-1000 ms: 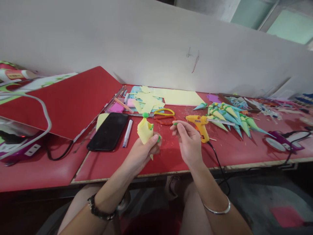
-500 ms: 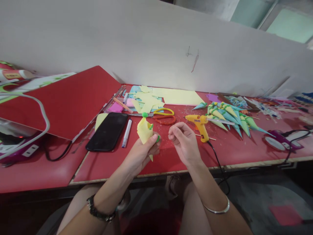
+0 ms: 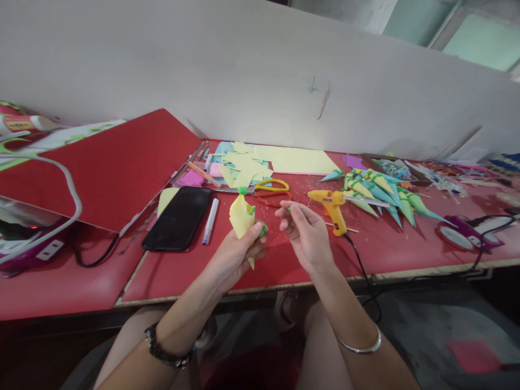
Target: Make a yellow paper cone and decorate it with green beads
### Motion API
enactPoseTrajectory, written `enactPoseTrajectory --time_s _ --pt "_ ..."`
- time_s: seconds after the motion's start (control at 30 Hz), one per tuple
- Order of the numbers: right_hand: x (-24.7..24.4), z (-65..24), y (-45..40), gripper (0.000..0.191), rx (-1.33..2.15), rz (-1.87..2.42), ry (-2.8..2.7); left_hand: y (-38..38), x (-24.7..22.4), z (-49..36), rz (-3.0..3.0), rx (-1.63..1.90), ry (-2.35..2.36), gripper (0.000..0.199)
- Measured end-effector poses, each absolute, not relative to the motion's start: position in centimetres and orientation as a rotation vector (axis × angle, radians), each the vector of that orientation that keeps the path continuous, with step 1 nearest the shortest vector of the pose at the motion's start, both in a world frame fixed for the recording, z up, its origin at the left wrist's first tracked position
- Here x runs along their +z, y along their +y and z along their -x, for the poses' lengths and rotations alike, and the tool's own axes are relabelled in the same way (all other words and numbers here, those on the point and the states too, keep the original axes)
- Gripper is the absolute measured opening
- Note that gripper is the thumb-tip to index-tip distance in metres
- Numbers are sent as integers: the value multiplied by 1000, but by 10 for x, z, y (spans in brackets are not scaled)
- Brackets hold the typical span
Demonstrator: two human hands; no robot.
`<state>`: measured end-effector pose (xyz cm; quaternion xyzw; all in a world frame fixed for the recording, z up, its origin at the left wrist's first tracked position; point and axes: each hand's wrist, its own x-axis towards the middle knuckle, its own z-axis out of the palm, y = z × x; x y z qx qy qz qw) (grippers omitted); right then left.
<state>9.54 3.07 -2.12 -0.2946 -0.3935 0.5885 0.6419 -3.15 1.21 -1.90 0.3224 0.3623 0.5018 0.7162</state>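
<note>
My left hand [image 3: 239, 249] is closed around a yellow paper cone [image 3: 241, 218], whose point sticks out below the fingers. A green ball [image 3: 242, 190] sits at the cone's top, and more green shows at its rim and beside my fingertips. To the right, my right hand [image 3: 305, 230] is raised over the red table, thumb and fingers pinched on a tiny green piece [image 3: 288, 208]. A yellow glue gun [image 3: 333, 208] lies just right of that hand. Behind both hands are scissors [image 3: 272, 186] with yellow and red handles.
A black phone [image 3: 177, 219] and a marker [image 3: 210, 221] lie left of my hands. Paper scraps [image 3: 244, 168] are behind. Blue, yellow and green cones [image 3: 382, 189] are piled at right. A red board [image 3: 117, 162] leans at left; power strips sit at both sides.
My right fingers have shifted, and a small green piece now shows at their tips. My left hand and the paper cone have barely moved.
</note>
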Motion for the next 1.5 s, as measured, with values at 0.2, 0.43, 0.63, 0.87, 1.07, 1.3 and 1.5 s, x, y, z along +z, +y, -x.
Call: enactPoseTrajectory --time_s 0.2,0.43,0.63,0.87,1.07,1.3,1.5 --pt "-23 -95 31 4 1138 726 -1018 7 -20 24 -705 995 983 45" --pt "-17 -94 23 13 895 780 -1281 8 -24 24 -735 943 957 45" --pt "-16 -96 22 15 518 745 -1588 7 -28 24 -738 952 885 45" --pt "-19 -96 24 18 611 720 -1640 8 -34 25 -778 945 885 48" --pt "-20 -98 26 19 778 692 -1592 8 -33 25 -823 960 868 45" --pt "-21 -100 29 23 870 683 -1628 7 -31 25 -867 993 918 42" --pt "-21 -100 29 20 855 711 -1634 9 -30 27 -1016 998 1005 36"
